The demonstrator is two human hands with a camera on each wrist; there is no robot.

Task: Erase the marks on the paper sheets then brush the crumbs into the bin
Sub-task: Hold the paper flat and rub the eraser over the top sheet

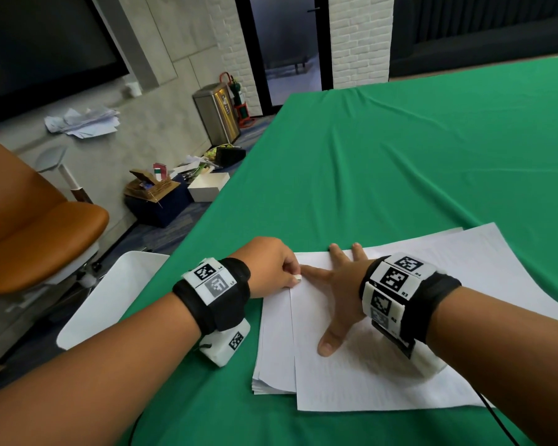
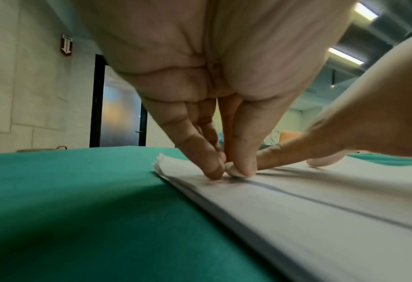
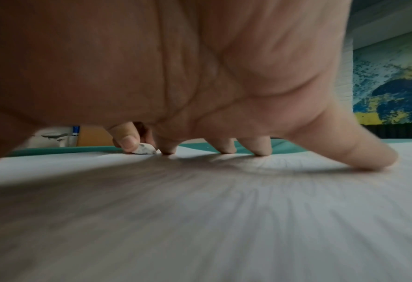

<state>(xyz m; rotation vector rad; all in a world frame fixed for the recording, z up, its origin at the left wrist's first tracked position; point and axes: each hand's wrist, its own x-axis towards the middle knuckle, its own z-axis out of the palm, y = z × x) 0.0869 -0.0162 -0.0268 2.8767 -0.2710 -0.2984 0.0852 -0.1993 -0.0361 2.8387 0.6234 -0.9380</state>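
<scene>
The left hand (image 1: pixel 271 268) pinches a small white eraser (image 1: pixel 298 277) on the top paper sheet (image 1: pixel 351 381) on the counter (image 1: pixel 400 156). The right hand (image 1: pixel 339 284) lies spread flat, probably so the sheet cannot slide.

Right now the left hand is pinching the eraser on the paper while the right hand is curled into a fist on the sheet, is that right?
Not quite. The left hand does pinch the eraser on the paper, but the right hand is no fist: the head view shows it lying flat with fingers spread, holding the sheet down.
</scene>
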